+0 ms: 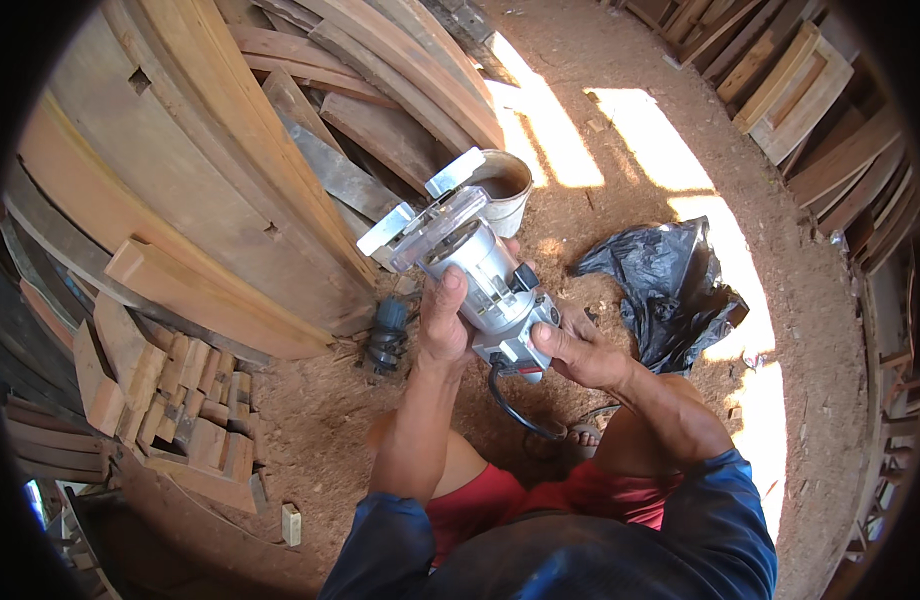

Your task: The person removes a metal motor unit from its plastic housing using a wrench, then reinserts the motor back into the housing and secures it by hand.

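Both hands are engaged on one power tool (485, 285), silver and cylindrical with a clear plastic end piece. The tool is held off the floor (330, 455), in front of the person's knees, tilted so that the clear end points away and to the left.

Left hand (444, 325): set against the left flank of the tool, thumb along the casing. The fingers are closed around the body as far as visible; most are hidden behind it.

Right hand (588, 357): at the near, grey end. The thumb presses on the end housing; the fingers are curled around the far side and partly hidden, so their full closure cannot be told.

A black cord (510, 402) leaves the near end and bends down between the legs.

Surroundings: a bucket (510, 216) stands beyond the tool. A black plastic bag (670, 290) lies crumpled to the right. A dark blue object (388, 330) sits on the floor left of the left hand. Further left are stacked wood blocks (195, 400), with large wooden boards (230, 200) behind.
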The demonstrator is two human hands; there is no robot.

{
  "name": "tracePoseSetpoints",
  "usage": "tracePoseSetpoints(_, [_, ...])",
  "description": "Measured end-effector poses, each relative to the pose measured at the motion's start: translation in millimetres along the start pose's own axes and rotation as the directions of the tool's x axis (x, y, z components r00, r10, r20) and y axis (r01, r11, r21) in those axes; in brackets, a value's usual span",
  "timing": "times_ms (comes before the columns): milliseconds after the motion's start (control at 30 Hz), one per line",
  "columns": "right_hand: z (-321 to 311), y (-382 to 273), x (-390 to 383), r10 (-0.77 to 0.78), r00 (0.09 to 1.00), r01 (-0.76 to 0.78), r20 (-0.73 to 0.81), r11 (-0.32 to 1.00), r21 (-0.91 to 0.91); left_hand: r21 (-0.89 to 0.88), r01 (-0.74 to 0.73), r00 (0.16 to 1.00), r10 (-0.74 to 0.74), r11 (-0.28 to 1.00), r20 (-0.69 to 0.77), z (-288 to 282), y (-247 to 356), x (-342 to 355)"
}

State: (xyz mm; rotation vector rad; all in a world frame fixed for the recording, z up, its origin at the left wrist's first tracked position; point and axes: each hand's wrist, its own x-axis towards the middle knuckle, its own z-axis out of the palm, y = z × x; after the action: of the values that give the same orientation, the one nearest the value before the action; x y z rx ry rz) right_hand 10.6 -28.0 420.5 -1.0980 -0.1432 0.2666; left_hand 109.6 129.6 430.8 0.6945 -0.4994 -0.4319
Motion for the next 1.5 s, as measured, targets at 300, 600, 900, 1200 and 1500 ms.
tracePoseSetpoints(300, [-3.9, 1.7, 3.0, 0.073, 0.993, -0.09, 0.089, 0.976, 0.196, 0.079, 0.008, 1.0, -0.008, 0.997, -0.004, -9.7, 1.4, -0.9])
tracePoseSetpoints(600, [-10.8, -9.3, 5.2, 0.169, 0.967, -0.207, 0.191, 0.957, 0.204, 0.23, -0.061, 0.998, 0.065, 0.971, -0.01, 9.1, 15.2, -6.8])
tracePoseSetpoints(900, [-22.5, -0.8, 3.1, 0.202, 0.961, -0.238, 0.19, 0.952, 0.193, 0.285, -0.051, 0.998, 0.059, 0.957, -0.021, 10.4, 17.6, -9.7])
tracePoseSetpoints(1200, [-26.5, 5.9, 5.2, 0.198, 0.957, -0.249, 0.211, 0.935, 0.253, 0.276, -0.001, 1.0, 0.008, 0.961, -0.027, 2.1, 14.3, -3.7])
tracePoseSetpoints(1500, [-16.9, -1.3, 6.4, 0.177, 0.959, -0.229, 0.221, 0.944, 0.237, 0.252, 0.046, 0.997, -0.06, 0.967, 0.048, -3.5, 18.7, 0.4])
